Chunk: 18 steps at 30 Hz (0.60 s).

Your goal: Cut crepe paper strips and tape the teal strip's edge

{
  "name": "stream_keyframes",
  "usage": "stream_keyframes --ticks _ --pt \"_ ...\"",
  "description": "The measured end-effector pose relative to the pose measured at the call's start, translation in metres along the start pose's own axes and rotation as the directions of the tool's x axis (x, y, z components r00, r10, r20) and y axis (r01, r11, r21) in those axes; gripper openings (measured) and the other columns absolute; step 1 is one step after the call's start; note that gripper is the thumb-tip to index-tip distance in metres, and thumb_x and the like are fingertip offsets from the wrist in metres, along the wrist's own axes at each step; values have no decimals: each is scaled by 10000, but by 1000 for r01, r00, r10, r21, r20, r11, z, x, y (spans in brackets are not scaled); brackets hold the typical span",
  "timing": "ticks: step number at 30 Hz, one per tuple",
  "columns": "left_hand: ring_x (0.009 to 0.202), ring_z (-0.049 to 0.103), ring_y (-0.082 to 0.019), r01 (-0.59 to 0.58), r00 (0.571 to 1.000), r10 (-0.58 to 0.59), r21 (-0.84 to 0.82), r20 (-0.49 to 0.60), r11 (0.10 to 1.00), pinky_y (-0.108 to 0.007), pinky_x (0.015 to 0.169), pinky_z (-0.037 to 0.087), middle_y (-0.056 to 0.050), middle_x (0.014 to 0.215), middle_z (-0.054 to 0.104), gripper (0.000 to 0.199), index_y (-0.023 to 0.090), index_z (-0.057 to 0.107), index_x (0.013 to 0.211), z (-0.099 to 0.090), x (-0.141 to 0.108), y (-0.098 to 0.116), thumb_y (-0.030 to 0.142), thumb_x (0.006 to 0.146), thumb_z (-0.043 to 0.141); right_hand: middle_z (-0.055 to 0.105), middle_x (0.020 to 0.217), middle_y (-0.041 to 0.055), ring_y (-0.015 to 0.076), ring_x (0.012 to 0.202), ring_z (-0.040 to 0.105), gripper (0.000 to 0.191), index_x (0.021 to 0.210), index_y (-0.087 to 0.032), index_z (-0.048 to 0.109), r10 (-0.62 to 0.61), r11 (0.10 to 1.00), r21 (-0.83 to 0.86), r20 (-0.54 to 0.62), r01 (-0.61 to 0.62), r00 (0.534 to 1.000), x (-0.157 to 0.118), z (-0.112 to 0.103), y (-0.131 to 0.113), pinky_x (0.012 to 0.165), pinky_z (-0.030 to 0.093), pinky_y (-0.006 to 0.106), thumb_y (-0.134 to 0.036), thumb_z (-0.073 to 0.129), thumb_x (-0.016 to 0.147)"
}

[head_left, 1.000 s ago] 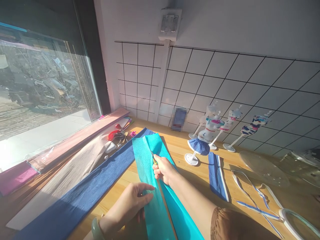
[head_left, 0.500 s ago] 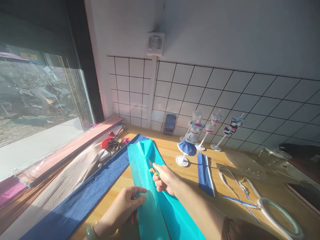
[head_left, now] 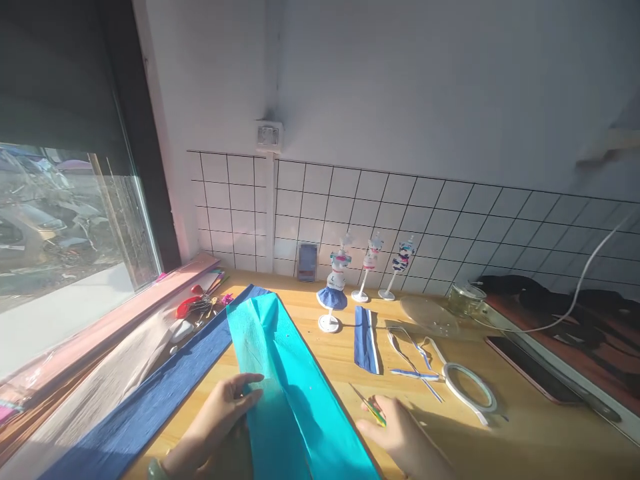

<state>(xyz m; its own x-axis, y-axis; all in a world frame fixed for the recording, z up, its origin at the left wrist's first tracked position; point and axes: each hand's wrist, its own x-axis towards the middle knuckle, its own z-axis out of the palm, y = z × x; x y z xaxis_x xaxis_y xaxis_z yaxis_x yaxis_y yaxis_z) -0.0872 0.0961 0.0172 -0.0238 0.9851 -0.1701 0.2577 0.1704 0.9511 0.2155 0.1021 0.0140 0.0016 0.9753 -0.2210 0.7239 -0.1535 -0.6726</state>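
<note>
A wooden counter (head_left: 320,347) stands in strong sunlight against a white wall tiled along its lower part, with a window on the left. A long strip of turquoise crepe paper (head_left: 285,387) lies on the counter, its long axis running from the near edge away and slightly left toward the wall; its far end looks gathered or folded. The left hand (head_left: 220,417) rests flat on the strip's near left portion, fingers together and extended, pressing the paper down, with a pale green bangle at the wrist. The right hand (head_left: 400,437) lies on the bare counter just right of the strip, apart from the paper, fingers loosely curled around a small pair of scissors with yellow-green handles (head_left: 370,408); the blades point away and left, toward the strip's right edge. So the paper lies to the left of the scissors, and the left hand is the one already on it. Beside the turquoise strip, on its left, lies a longer dark blue crepe paper strip (head_left: 165,393), parallel to it, then pale beige paper (head_left: 95,400) and pink paper by the window. Farther back stand three small doll-size dress forms on white stands (head_left: 367,277), one wearing a blue paper skirt. A folded blue-and-white paper piece (head_left: 366,330), a white ring of tape (head_left: 470,387) and a smartphone (head_left: 520,360) lie to the right.
</note>
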Motion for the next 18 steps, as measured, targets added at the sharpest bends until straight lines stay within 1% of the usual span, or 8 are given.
stream_keyframes --ticks 1,3,5,7,11,14,16,18 --pt "325 407 -83 -3 1000 3 -3 -6 1000 -197 367 274 74 404 461 664 101 581 1045 1 -1 0 609 619 606 615 811 18 286 861 605 153 649 -301 504 -7 1000 -3 -21 7 1000 -2 7 5 734 474 388 -383 575 541" --pt "319 396 -82 -7 1000 6 -11 -20 1000 -206 373 278 72 409 469 670 98 583 1046 2 -2 1 611 616 612 617 798 -3 272 900 593 145 590 -303 456 -1 1000 -7 -39 1 999 -7 20 8 790 449 381 -353 570 515" --pt "326 402 -89 -9 999 8 -25 -42 1000 -222 377 290 57 444 509 669 105 600 1028 3 -2 2 622 604 615 612 742 -11 258 795 606 142 537 -295 421 13 1000 -13 -23 -13 1000 -13 28 7 712 458 379 -341 554 518" --pt "417 485 -114 -19 998 16 -50 -69 999 -240 433 358 12 555 598 642 115 636 962 5 -3 3 618 563 648 596 675 -7 249 694 601 157 498 -281 400 14 1000 -26 9 -14 1000 -18 29 4 627 450 369 -326 550 513" --pt "716 590 -185 -3 997 -9 -157 -77 988 -260 672 450 -44 723 668 536 139 680 785 17 -7 6 554 452 743 577 633 -3 221 655 584 118 514 -253 411 -24 998 -58 21 25 999 -23 14 6 566 403 322 -281 526 516" --pt "711 609 -199 95 995 -93 -290 18 952 -287 664 472 -52 730 659 591 144 659 828 44 -18 11 560 423 762 507 512 -17 183 539 528 103 520 -230 405 -44 994 -100 10 44 999 -20 -13 19 512 337 293 -263 502 531" --pt "672 629 -221 192 980 -162 -377 112 906 -327 603 489 -59 726 643 710 142 611 957 72 -30 13 595 429 754 511 512 -17 165 511 502 108 520 -220 426 -44 990 -133 -12 42 999 -16 -35 33 502 310 285 -261 525 521" --pt "736 647 -252 242 968 -180 -453 175 858 -367 663 506 -71 752 638 798 140 579 992 106 -46 11 607 375 775 527 524 -7 163 517 511 113 525 -219 463 -33 986 -166 -59 23 998 -11 -57 48 515 308 287 -270 561 509"
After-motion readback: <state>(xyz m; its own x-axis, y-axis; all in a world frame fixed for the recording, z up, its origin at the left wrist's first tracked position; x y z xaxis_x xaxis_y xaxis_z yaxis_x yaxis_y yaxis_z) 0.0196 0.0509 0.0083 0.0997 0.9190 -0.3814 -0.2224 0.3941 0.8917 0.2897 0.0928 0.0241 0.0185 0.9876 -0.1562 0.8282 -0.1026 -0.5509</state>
